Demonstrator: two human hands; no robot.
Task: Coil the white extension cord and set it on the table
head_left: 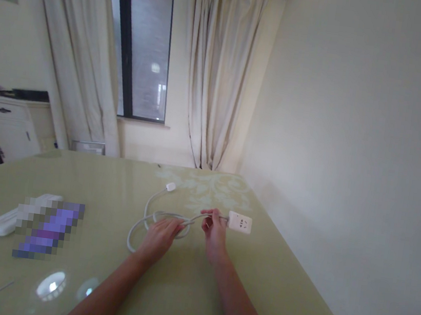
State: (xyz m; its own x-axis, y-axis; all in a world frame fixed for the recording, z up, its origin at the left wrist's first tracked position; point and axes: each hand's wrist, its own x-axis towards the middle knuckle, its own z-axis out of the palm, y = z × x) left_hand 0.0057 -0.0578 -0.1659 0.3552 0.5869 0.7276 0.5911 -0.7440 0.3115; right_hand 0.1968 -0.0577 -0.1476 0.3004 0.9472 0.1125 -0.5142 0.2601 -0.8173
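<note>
A white extension cord [131, 231] lies in loose loops on the table, its plug [170, 187] at the far end of the loops. My left hand [161, 235] is closed around the looped part of the cord. Farther right, my right hand [215, 233] pinches the cord close to the socket block [239, 222]. That block is white and rectangular, with its outlet holes facing me. Between the two hands runs a short stretch of cord. My left fingertips are partly hidden behind the hand.
The pale green glossy table [274, 290] meets a white wall [370, 147] on the right. To the left lie a white power strip [2, 223] and a blurred-out purple object [49, 232]. Beyond the table hang curtains [221, 76] beside a window [147, 51]; a white cabinet [13, 124] stands far left.
</note>
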